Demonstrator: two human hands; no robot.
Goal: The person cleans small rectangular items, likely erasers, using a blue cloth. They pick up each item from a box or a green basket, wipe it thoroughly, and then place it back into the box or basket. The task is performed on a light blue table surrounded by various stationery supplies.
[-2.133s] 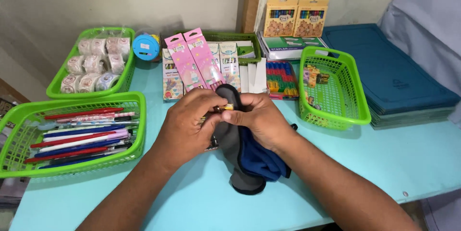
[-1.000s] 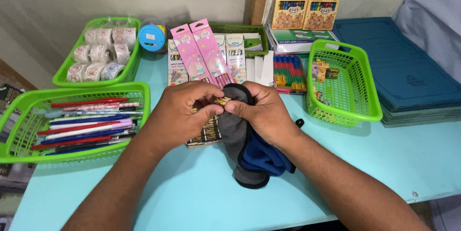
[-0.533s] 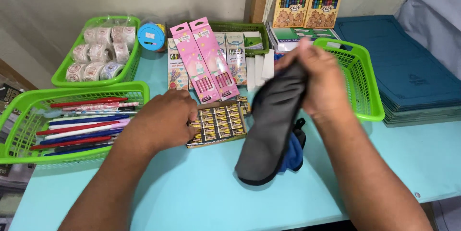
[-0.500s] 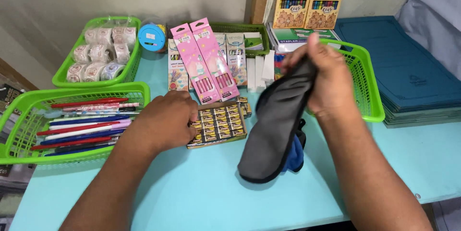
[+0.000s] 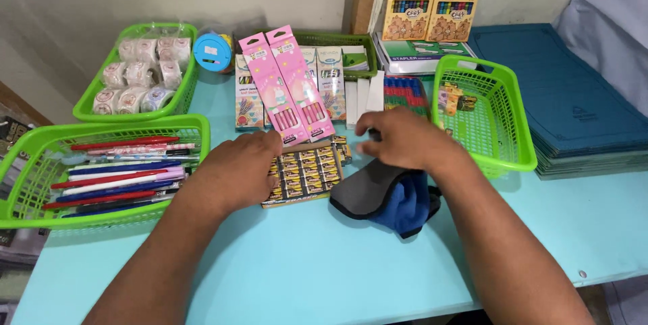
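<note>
Two pink pencil packs (image 5: pixel 290 89) lean side by side at the middle of the pale blue table (image 5: pixel 324 264), long and flat, each with a clear window low down; behind them stand smaller white and green boxes (image 5: pixel 331 78) in a dark green tray (image 5: pixel 337 38); two orange crayon boxes (image 5: pixel 430 11) stand upright against the wall on a flat white and green box (image 5: pixel 418 55); a round blue tape dispenser (image 5: pixel 212 51) sits beside the far green basket (image 5: pixel 91 105) of wrapped tape rolls (image 5: pixel 138 75); the near left basket (image 5: pixel 101 213) holds pens and pencils (image 5: pixel 121 173) laid lengthwise; a stack of dark blue folders (image 5: pixel 574 116) lies at the right; the right green basket (image 5: pixel 516 153) holds a few small yellow packets (image 5: pixel 455 99); the pouch (image 5: pixel 381 193) is soft, grey outside with a blue lining, lying crumpled and folded on the table just under the right hand (image 5: pixel 401 139); that hand rests palm down on the pouch's far edge, fingers spread loosely and closed on nothing; the left hand (image 5: pixel 236 166) lies flat with its fingers open, touching the left edge of a flat yellow and black sheet of small packets (image 5: pixel 307 170), which lies between the two hands and touches the pouch's left end
</note>
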